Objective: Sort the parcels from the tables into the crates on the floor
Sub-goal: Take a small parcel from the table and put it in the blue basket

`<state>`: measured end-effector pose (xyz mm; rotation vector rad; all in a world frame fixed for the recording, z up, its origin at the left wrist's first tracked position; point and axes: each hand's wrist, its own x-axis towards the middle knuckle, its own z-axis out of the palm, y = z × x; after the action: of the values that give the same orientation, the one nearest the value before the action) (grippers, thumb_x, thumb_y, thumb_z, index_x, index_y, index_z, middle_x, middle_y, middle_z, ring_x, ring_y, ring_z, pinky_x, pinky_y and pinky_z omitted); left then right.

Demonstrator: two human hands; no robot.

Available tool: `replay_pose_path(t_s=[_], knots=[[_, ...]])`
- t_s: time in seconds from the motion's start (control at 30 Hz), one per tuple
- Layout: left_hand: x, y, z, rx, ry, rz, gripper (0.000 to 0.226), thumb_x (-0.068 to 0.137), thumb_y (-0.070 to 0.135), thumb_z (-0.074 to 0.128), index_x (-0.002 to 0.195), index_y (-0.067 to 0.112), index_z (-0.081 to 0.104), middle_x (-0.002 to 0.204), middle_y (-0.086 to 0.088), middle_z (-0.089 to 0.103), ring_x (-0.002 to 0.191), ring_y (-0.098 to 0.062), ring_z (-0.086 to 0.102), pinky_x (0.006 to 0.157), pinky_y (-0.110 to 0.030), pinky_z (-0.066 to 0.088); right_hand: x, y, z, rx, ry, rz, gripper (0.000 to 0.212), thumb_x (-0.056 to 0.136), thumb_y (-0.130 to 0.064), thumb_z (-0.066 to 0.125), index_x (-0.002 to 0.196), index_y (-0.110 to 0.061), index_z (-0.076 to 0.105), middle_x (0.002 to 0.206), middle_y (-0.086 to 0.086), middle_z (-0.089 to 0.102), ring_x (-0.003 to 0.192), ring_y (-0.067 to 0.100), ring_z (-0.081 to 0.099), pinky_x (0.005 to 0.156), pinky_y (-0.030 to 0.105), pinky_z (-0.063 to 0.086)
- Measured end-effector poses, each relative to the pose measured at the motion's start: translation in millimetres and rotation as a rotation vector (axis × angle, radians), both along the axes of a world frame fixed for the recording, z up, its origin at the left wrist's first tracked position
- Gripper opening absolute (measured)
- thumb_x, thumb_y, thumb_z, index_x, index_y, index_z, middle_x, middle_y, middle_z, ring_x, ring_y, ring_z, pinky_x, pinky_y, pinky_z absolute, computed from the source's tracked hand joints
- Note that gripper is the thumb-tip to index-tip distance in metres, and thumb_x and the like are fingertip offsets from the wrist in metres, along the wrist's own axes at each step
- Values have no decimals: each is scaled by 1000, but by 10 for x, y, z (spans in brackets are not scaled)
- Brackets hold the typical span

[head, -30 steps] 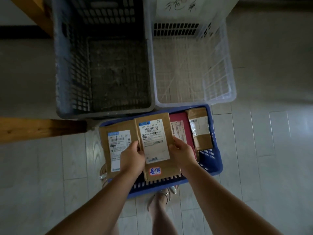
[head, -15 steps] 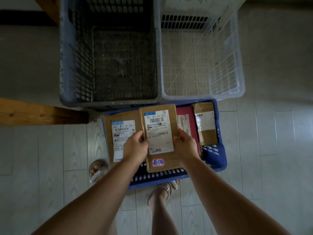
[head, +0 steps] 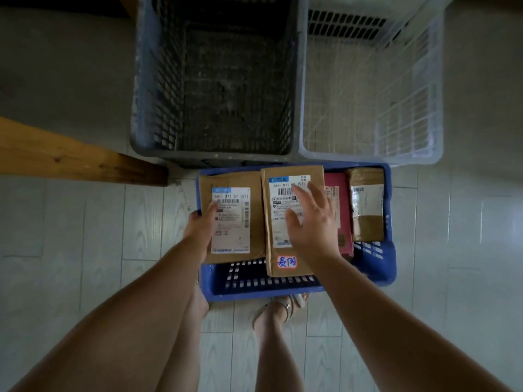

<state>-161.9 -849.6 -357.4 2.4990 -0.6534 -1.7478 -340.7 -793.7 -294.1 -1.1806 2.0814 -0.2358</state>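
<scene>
Grips the left brown parcel [head: 232, 222] at its left edge with the left hand [head: 201, 226], thumb laid on the corner of the white label and the other fingers out of sight past the edge. Holds the right hand [head: 311, 222] with fingers straight and spread over the label of the middle brown parcel [head: 294, 250]. Cannot tell whether it touches the parcel or hovers just above it.

Shows both parcels flat and side by side in the blue crate [head: 390, 256], edges touching, the middle one bearing a handwritten sticker [head: 286, 262] near its lower end. To the right in the same crate, a pink-red parcel [head: 341, 216], partly under the right hand, then a small taped parcel [head: 367, 207] against the right wall.

Just beyond the blue crate, two taller ones stand side by side on the floor [head: 85, 250]: a dark grey crate [head: 141, 80] on the left and a clear white crate [head: 410, 128] on the right. At far left, a wooden beam [head: 70, 157]. Below the blue crate, a sandalled foot [head: 283, 306].
</scene>
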Motion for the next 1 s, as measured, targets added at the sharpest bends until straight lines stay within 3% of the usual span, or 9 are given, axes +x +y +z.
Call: replay_pose_path(t_s=[0.13,0.3,0.57,0.73,0.83,0.87,0.93,1.0], knots=[[66,-17,-161,-66,119,69,47,88,53,55,118,18,47,98,-7,66,83,-26,65,67,-37,52,43,47,-156,128,92,134,58,98,-29,45,150,-31,20,161,3,-9,146,19,-17,113,32,-11],[108,-34,-235,-124,127,48,46,87,53,56,115,16,54,100,-5,68,81,-23,66,60,-31,50,67,80,-232,165,119,201,63,98,-31,45,151,-35,10,157,3,-22,132,14,-34,113,33,-17],[89,-201,-278,-153,97,-124,45,91,53,49,115,15,54,95,1,64,80,-18,62,55,-25,43,163,-9,-290,185,151,140,63,99,-27,44,151,-35,8,157,5,-23,142,23,-27,117,40,-14],[-38,-278,-96,-161,-38,-191,53,89,51,52,126,14,48,115,-8,61,96,-27,62,81,-41,53,179,-43,-203,253,155,132,68,97,-29,50,151,-37,9,157,4,-23,143,23,-25,114,37,-12],[-173,-274,203,-218,-60,-271,52,88,53,52,124,16,48,113,-9,62,86,-22,63,58,-31,49,233,-29,-12,259,144,55,67,96,-31,52,150,-37,14,159,3,-18,145,22,-20,116,38,-5],[-217,-259,337,-215,-40,-280,51,89,52,52,125,16,48,112,-8,62,84,-21,62,57,-29,48,245,-16,63,253,141,2,67,95,-30,52,150,-38,15,160,2,-16,146,21,-17,117,40,-1],[-244,-208,631,-205,32,-295,52,87,52,54,128,19,49,119,-7,62,95,-23,63,75,-36,54,287,34,284,244,139,-102,67,95,-30,54,150,-38,17,160,1,-11,147,21,-11,120,43,8],[-232,-138,928,-187,69,-351,62,85,55,55,137,22,43,132,-6,55,113,-27,58,93,-43,49,323,101,513,239,136,-200,68,94,-30,56,150,-36,19,161,1,-5,148,22,-5,119,44,14]])
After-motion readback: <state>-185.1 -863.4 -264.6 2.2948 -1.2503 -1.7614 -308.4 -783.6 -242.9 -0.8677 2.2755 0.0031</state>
